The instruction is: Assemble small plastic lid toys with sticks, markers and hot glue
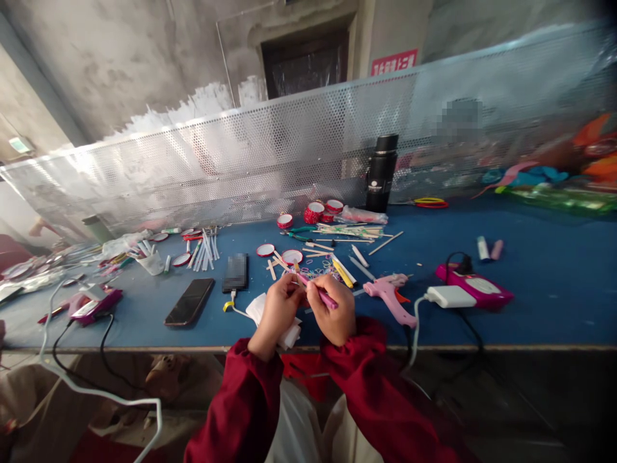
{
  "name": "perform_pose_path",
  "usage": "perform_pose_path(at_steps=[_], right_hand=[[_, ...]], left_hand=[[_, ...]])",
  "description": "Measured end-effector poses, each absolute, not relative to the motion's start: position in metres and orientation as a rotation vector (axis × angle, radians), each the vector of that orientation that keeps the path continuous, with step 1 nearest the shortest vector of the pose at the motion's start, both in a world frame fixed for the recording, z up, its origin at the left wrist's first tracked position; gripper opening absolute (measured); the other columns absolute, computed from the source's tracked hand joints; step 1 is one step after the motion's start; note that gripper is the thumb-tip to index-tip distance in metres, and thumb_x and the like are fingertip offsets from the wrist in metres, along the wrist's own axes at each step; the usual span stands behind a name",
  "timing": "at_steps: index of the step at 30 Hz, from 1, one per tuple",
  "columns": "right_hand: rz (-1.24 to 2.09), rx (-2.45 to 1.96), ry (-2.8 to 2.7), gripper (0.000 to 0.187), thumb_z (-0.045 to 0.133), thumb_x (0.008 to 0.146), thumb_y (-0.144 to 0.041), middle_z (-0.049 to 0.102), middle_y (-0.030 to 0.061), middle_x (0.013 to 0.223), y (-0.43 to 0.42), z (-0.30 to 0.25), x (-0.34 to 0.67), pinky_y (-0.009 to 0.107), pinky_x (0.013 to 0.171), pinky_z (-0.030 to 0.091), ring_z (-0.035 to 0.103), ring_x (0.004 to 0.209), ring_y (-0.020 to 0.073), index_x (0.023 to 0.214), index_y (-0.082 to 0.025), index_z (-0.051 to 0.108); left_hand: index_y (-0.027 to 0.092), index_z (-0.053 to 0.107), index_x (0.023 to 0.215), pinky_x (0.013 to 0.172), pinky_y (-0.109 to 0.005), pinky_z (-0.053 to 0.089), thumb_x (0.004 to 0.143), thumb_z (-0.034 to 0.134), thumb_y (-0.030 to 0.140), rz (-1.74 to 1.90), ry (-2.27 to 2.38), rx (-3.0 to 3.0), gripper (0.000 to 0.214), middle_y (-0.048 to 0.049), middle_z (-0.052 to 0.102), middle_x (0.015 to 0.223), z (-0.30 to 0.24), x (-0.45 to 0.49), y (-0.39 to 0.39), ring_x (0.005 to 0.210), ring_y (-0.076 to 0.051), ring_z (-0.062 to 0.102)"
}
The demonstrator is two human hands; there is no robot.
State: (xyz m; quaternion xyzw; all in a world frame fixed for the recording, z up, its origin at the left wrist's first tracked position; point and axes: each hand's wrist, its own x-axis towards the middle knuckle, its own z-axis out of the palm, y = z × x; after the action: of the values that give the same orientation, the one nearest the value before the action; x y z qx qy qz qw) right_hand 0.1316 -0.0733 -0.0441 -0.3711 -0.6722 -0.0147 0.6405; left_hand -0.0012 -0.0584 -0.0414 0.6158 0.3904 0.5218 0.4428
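Observation:
My right hand (336, 310) is closed around a pink marker pen (329, 300), which slants up and left towards my other hand. My left hand (281, 301) has its fingers pinched together close to the pen's far end; what lies between them is too small to make out. White tissue (256, 307) is bunched under and beside my left wrist. Just beyond my hands are wooden craft sticks (279, 260), small coloured rings and a yellow marker (343, 272). Right of my right hand lies a pink glue gun (391, 297).
A phone (189, 302) and a cabled black device (235, 273) lie to the left. A magenta power strip (482, 290) with a white plug is at right. Red tape rolls (314, 212) and a black thermos (382, 177) stand near the perforated metal screen (270, 154).

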Motion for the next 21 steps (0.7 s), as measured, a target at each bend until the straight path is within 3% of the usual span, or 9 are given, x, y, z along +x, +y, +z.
perform_pose_path(at_steps=[21], right_hand=[[-0.053, -0.878, -1.480, 0.021, 0.056, 0.099, -0.024, 0.065, 0.0015, 0.069, -0.0733, -0.0462, 0.1319, 0.029, 0.065, 0.047, 0.062, 0.065, 0.0162, 0.078, -0.024, 0.054]], left_hand=[[0.019, 0.063, 0.086, 0.060, -0.023, 0.047, 0.082, 0.072, 0.037, 1.309, 0.944, 1.469, 0.021, 0.0004, 0.063, 0.067, -0.0406, -0.0001, -0.0588, 0.061, -0.014, 0.060]])
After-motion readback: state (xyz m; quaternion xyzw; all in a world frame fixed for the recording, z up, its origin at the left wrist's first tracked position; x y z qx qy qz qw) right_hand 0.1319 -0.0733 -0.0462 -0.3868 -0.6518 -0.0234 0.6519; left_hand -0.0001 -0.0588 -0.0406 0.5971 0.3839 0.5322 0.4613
